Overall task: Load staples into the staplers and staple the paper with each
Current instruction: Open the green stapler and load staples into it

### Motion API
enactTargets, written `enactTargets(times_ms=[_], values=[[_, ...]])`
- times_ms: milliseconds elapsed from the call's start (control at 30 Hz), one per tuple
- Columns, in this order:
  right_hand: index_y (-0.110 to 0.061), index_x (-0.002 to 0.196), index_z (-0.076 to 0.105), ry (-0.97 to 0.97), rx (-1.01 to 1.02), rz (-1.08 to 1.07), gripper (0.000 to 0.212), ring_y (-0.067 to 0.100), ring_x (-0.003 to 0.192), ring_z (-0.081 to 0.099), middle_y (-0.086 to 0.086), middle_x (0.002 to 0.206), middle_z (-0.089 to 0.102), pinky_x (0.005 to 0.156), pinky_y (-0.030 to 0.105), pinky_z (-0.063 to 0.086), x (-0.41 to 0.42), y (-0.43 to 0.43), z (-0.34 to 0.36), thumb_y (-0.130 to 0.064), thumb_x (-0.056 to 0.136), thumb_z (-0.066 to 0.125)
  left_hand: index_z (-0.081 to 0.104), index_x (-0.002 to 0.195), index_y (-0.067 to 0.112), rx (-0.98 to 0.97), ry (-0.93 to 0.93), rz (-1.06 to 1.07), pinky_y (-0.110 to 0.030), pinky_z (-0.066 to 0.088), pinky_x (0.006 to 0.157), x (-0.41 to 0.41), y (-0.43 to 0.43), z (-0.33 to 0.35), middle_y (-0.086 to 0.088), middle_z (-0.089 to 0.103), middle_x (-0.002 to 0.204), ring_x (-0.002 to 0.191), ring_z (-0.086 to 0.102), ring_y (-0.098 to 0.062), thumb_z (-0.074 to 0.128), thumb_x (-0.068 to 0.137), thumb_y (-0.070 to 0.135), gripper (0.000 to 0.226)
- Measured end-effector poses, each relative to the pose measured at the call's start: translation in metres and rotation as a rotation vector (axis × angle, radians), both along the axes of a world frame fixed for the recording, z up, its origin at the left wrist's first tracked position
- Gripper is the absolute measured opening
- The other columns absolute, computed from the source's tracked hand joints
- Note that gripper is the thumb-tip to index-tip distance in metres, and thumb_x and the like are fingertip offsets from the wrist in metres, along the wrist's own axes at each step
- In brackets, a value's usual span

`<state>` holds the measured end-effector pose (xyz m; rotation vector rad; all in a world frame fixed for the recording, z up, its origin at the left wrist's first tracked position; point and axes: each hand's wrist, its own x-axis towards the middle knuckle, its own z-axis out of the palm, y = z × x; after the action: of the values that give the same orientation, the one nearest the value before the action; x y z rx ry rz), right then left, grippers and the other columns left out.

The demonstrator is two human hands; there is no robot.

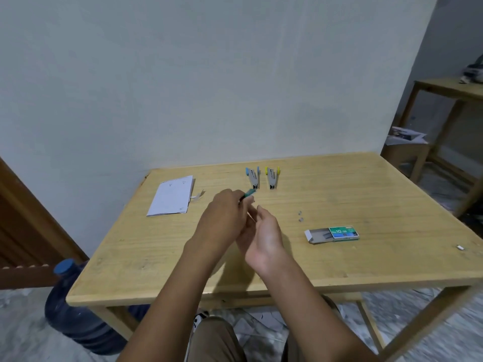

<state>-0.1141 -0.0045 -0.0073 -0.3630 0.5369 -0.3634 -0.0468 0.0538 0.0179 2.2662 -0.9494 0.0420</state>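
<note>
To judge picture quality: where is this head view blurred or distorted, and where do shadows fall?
Head view: the left hand and its small green-tipped stapler are motion-blurred; the pale wooden table bows at its edges; arm shadows fall near its front edge; the green cardboard staple box is legible.

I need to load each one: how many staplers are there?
3: the blue stapler and yellow stapler lie side by side at the back of the table; a green stapler, mostly hidden, is in the left hand.
</note>
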Motion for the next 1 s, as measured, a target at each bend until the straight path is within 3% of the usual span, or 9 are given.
enactTargets(times_ms=[67, 167, 300, 367, 433, 567, 733, 867, 1000], values=[[-0.009, 0.093, 0.067, 0.031, 0.118, -0.009, 0.033, 0.015, 0.066, 0.069, 0.004, 0.072, 0.072, 0.07, 0.027, 0.056, 0.003, -0.001, -0.001, -0.025, 0.105, 0.04, 0.066, 0.09, 0.012, 0.098, -0.067, -0.021, -0.041, 0.052, 0.075, -0.001, -0.004, -0.003, -0.007, 0.059, 0.086, 0.078, 0.06, -0.023, 0.047, 0.101, 0.036, 0.033], [-0.007, 0.09, 0.064, 0.026, 0.207, -0.052, 0.033, 0.019, 0.068, 0.068, 0.008, 0.066, 0.071, 0.074, 0.03, 0.056, 0.003, -0.001, 0.002, -0.022, 0.105, 0.039, 0.066, 0.089, 0.015, 0.034, -0.101, -0.07, -0.033, 0.05, 0.072, -0.003, -0.006, -0.001, -0.005, 0.06, 0.085, 0.08, 0.06, -0.02, 0.049, 0.101, 0.036, 0.03], [0.0, 0.109, 0.058, -0.036, 0.166, -0.126, 0.023, 0.018, 0.065, 0.057, 0.01, 0.076, 0.059, 0.063, 0.028, 0.053, -0.003, -0.013, 0.002, -0.007, 0.102, 0.037, 0.072, 0.094, 0.013, -0.398, 0.332, -0.032, -0.024, 0.043, 0.056, 0.001, -0.002, -0.001, 0.001, 0.06, 0.069, 0.058, 0.052, -0.01, 0.052, 0.1, 0.037, 0.032], [-0.003, 0.111, 0.055, 0.024, -0.117, -0.175, 0.025, 0.012, 0.061, 0.041, 0.003, 0.072, 0.047, 0.057, 0.025, 0.038, -0.006, -0.033, 0.0, 0.001, 0.098, 0.035, 0.067, 0.095, 0.011, -0.591, 0.772, 0.005, -0.022, 0.035, 0.047, 0.007, 0.001, -0.006, 0.001, 0.05, 0.064, 0.048, 0.042, -0.01, 0.049, 0.101, 0.041, 0.036], [-0.012, 0.105, 0.058, 0.232, -0.72, -0.199, 0.027, 0.01, 0.06, 0.038, -0.001, 0.07, 0.046, 0.056, 0.026, 0.033, -0.011, -0.058, 0.0, 0.0, 0.097, 0.035, 0.063, 0.099, 0.013, -0.698, 1.11, -0.017, -0.019, 0.029, 0.042, 0.013, 0.004, -0.014, 0.001, 0.045, 0.061, 0.042, 0.035, -0.008, 0.047, 0.101, 0.042, 0.033], [-0.021, 0.099, 0.059, 0.611, -1.549, 0.025, 0.033, 0.016, 0.055, 0.043, -0.002, 0.073, 0.055, 0.056, 0.031, 0.036, -0.008, -0.106, -0.011, -0.005, 0.097, 0.03, 0.061, 0.107, 0.01, -0.741, 1.375, -0.049, -0.017, 0.032, 0.038, 0.02, 0.005, -0.037, 0.0, 0.047, 0.062, 0.039, 0.036, -0.006, 0.047, 0.101, 0.04, 0.034], [-0.039, 0.087, 0.052, 0.813, -1.849, 0.445, 0.043, 0.027, 0.109, 0.051, -0.007, 0.109, 0.054, 0.094, 0.044, 0.041, 0.007, -0.129, -0.031, -0.001, 0.092, 0.032, 0.057, 0.111, 0.005, -0.817, 1.565, -0.076, -0.019, 0.039, 0.04, 0.015, -0.002, -0.054, -0.004, 0.045, 0.065, 0.041, 0.038, -0.008, 0.045, 0.102, 0.035, 0.034], [-0.045, 0.079, 0.055, 0.838, -1.94, 0.444, 0.047, 0.02, 0.116, 0.05, -0.02, 0.104, 0.058, 0.098, 0.043, 0.036, 0.004, -0.131, -0.034, -0.007, 0.087, 0.029, 0.056, 0.11, 0.004, -0.883, 1.625, -0.095, -0.019, 0.041, 0.042, 0.016, -0.005, -0.059, -0.004, 0.044, 0.065, 0.04, 0.039, -0.008, 0.046, 0.102, 0.034, 0.033], [-0.035, 0.101, 0.064, 0.708, -1.829, 0.217, 0.035, 0.011, 0.109, 0.041, -0.017, 0.11, 0.058, 0.101, 0.037, 0.037, -0.027, -0.134, -0.005, -0.012, 0.098, 0.037, 0.056, 0.11, 0.005, -0.94, 1.648, -0.144, -0.019, 0.039, 0.042, 0.018, -0.001, -0.06, -0.004, 0.041, 0.067, 0.04, 0.039, -0.007, 0.046, 0.102, 0.033, 0.03]])
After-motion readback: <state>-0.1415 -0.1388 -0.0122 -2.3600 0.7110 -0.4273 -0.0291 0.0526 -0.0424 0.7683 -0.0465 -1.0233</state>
